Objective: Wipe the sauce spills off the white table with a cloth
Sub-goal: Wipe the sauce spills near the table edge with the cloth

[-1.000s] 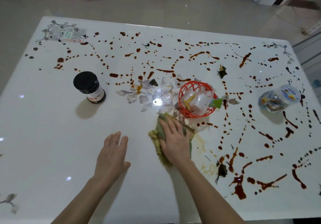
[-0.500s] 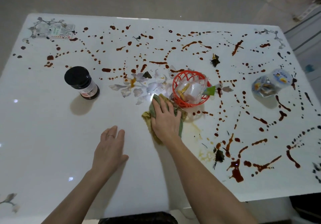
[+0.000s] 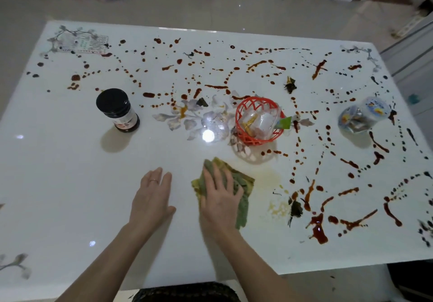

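A white glossy table carries dark red-brown sauce spills across its far half and right side. My right hand lies flat with spread fingers on a crumpled green-yellow cloth, pressing it to the table in front of a red basket. A faint yellowish smear shows just right of the cloth. My left hand rests flat on the bare table to the left of the cloth, fingers straight, a ring on one finger.
A red plastic basket with small packets stands just beyond the cloth. A dark jar with a black lid stands at the left. A clear plastic container lies at the right. Dark leafy scraps sit among the spills.
My right hand has drawn the cloth back toward me, away from the red basket. My left hand has stayed flat in about the same spot.
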The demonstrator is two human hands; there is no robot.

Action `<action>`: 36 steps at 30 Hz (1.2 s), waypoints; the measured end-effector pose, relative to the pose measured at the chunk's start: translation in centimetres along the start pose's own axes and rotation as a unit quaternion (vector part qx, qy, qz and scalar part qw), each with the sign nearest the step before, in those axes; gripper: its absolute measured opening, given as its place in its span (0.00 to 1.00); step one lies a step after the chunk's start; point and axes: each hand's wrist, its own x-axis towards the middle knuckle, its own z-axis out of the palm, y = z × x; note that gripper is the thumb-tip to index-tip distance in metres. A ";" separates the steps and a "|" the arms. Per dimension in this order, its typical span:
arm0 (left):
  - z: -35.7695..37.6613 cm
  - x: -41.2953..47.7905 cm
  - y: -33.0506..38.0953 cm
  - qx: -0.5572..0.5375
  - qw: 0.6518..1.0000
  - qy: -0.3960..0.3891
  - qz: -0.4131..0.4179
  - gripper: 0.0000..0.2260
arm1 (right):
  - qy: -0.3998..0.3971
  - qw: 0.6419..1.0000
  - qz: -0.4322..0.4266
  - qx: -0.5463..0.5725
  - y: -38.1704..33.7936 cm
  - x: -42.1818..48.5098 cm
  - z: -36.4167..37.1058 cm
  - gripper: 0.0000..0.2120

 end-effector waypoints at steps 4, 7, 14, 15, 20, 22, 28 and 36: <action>-0.1 -0.1 0.0 -0.005 1.000 0.002 -0.001 0.37 | -0.009 0.995 -0.095 -0.020 3.2 1.2 -0.4 0.28; -0.1 -0.2 -0.1 -0.012 1.000 0.000 -0.002 0.37 | 0.006 0.999 -0.001 -0.050 6.8 2.1 -0.6 0.29; 0.8 -0.4 -0.1 -0.004 1.000 -0.012 -0.008 0.41 | 0.034 0.995 0.097 0.007 4.0 -2.3 0.1 0.31; 0.9 -0.4 0.1 -0.005 1.000 -0.010 -0.010 0.41 | 0.031 0.997 0.071 0.005 3.4 -3.7 0.1 0.30; 1.2 -0.3 1.2 -0.027 0.999 0.012 -0.023 0.41 | -0.001 0.997 -0.075 -0.007 6.8 -5.2 -0.5 0.31; 1.4 -0.5 1.8 -0.026 0.999 0.025 -0.012 0.40 | -0.012 0.999 -0.046 -0.008 9.5 -4.5 -1.1 0.31; 2.1 -1.7 3.9 -0.035 0.999 0.020 0.027 0.38 | 0.022 0.993 0.104 0.051 11.5 -3.0 -2.2 0.28; 3.0 -2.7 7.2 -0.015 0.997 0.017 0.080 0.37 | -0.010 0.993 -0.108 0.049 11.8 -11.1 -1.6 0.31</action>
